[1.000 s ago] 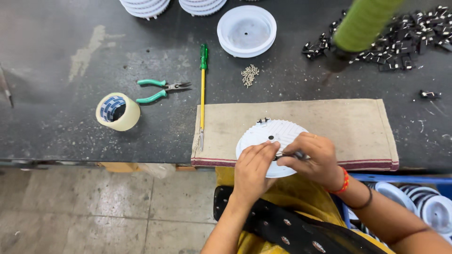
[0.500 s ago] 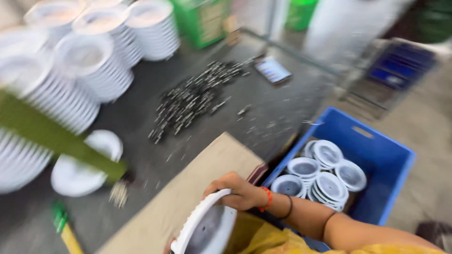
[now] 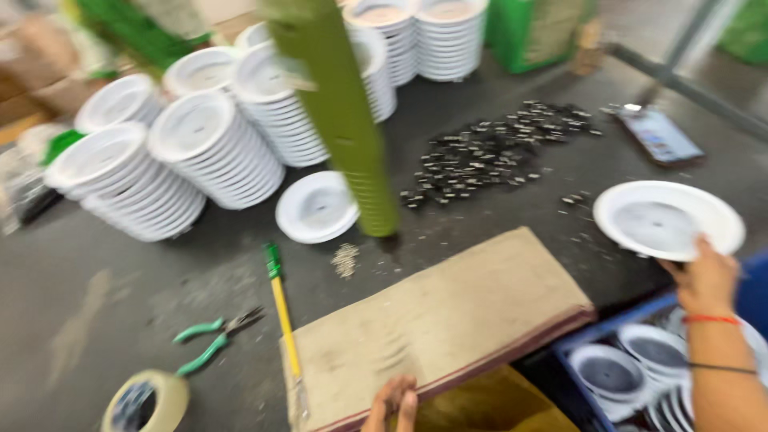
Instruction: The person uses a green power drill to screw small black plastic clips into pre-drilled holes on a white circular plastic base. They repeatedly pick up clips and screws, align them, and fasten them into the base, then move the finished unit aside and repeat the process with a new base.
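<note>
I judge I'm mid-transfer: my right hand [image 3: 708, 276] pinches the white dish [image 3: 668, 218] right of the mat [image 3: 440, 320]; left fingers [image 3: 394, 402] pressed together at the mat's near edge. Next needs a clear landing spot.

Whole view smeared by motion. Left hand [image 3: 394, 404] cut by the bottom edge, only fingers [image 3: 404, 400] showing on the mat [image 3: 448, 320]. Right hand [image 3: 708, 280] partly behind the white plate [image 3: 668, 220], grip unclear. Tape roll [image 3: 144, 400] and blue crate [image 3: 640, 376] clipped at the bottom. Small dark parts [image 3: 488, 156] too blurred to identify. Green post [image 3: 340, 120] cut off at the top edge.
</note>
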